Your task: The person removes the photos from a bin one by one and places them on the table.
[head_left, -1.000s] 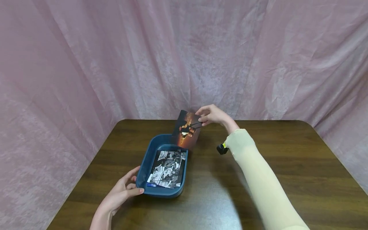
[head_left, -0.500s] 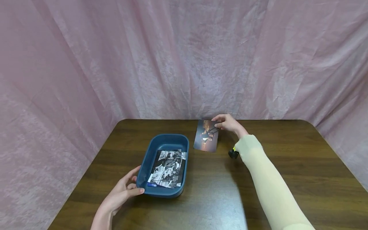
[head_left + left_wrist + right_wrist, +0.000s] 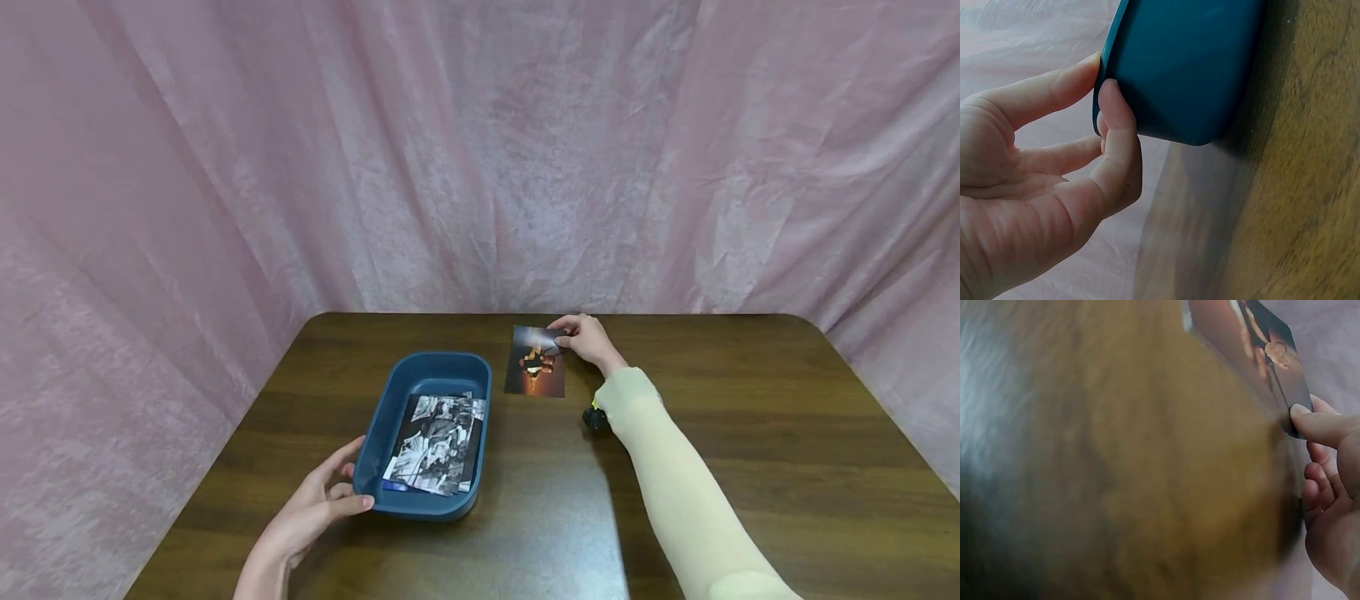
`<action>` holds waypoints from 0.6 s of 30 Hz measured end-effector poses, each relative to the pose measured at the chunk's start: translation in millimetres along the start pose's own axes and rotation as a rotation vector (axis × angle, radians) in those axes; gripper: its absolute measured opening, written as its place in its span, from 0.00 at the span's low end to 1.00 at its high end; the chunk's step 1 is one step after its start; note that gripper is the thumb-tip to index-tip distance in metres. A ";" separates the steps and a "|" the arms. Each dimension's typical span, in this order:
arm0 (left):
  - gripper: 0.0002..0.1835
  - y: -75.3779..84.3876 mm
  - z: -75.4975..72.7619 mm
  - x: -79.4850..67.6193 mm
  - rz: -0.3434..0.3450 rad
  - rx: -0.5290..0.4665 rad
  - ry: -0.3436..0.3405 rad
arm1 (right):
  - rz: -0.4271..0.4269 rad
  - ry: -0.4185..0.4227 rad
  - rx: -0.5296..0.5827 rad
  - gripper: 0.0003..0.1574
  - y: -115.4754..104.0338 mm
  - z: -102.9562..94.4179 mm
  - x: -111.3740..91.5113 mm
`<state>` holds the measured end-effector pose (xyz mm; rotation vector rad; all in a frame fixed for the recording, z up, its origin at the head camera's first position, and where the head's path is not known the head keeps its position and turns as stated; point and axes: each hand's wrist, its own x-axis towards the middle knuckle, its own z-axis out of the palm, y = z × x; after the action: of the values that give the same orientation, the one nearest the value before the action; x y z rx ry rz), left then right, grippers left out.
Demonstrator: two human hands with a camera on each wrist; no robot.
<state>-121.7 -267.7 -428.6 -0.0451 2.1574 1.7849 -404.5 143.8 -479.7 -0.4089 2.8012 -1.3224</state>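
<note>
A dark photo card (image 3: pixel 535 362) with an orange glow and figures is at the back of the table, right of the blue tray (image 3: pixel 367 450). My right hand (image 3: pixel 588 340) pinches its far right corner; the right wrist view shows the thumb on the front of the card (image 3: pixel 1266 353). Inside the tray lies a stack of black-and-white pictures (image 3: pixel 433 442), with a bit of blue showing beneath. My left hand (image 3: pixel 315 504) grips the tray's near left rim; in the left wrist view the thumb and fingers (image 3: pixel 1119 112) pinch that rim from both sides.
The brown wooden table (image 3: pixel 750 417) reaches back to a pink velvet curtain (image 3: pixel 480 167). A small black camera (image 3: pixel 596 419) hangs at the right wrist, under the pale yellow sleeve (image 3: pixel 675 483).
My right hand has carried the photo card from above the tray's far right corner to the right and down toward the table. The left hand stays on the tray rim.
</note>
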 end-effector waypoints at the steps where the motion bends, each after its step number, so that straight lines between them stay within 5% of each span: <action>1: 0.49 0.3 0.0 -0.6 -0.002 0.002 0.000 | 0.008 0.009 -0.007 0.18 0.8 1.6 -0.9; 18: 0.47 2.6 1.5 -7.4 -0.027 0.008 0.020 | 0.013 -0.033 -0.009 0.23 0.0 8.4 -9.4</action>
<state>-115.1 -267.1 -424.3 -0.0900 2.1669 1.7684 -394.4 139.7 -486.0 -0.4082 2.7792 -1.2885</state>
